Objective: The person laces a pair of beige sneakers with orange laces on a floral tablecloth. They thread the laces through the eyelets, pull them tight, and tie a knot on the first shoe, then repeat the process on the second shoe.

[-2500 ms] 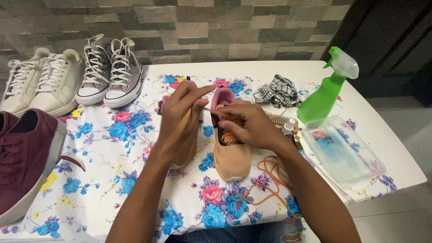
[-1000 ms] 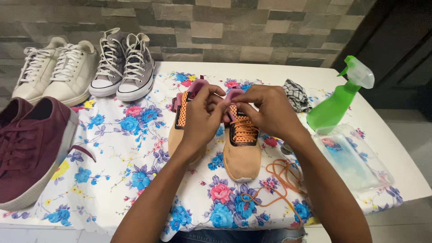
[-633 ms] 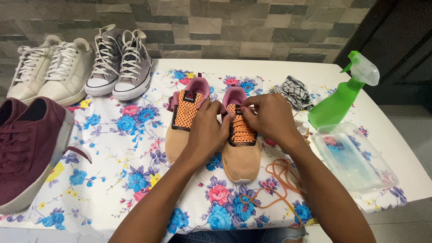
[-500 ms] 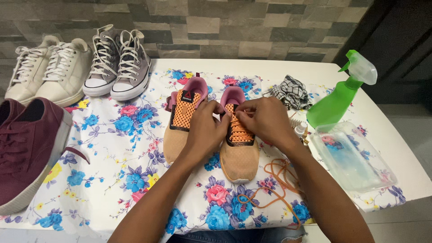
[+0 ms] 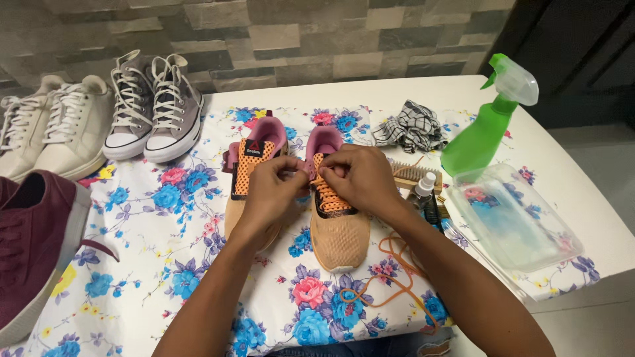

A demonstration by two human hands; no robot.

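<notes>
**2 hands at the laces of the right tan shoe**

We see a white table (image 5: 582, 218) spread with a floral cloth (image 5: 165, 264), glossy and busy with blue and pink blooms. On it, 2 tan shoes stand side by side, toes near, heels far. The right tan shoe (image 5: 338, 228) runs its long axis from near to far, straight out from our arms; its suede-like upper looks matte, its collar pink. The left tan shoe (image 5: 248, 178) shows an orange mesh tongue.

Both hands sit at the far end of the right shoe's lacing. The right hand (image 5: 360, 178) lies directly over it and is nearer; the left hand (image 5: 274, 192) reaches across from over the other shoe. Each is curled nearly closed, fingertips pinching the orange lace (image 5: 329, 195). A loose orange lace (image 5: 390, 284) trails right and near.
</notes>
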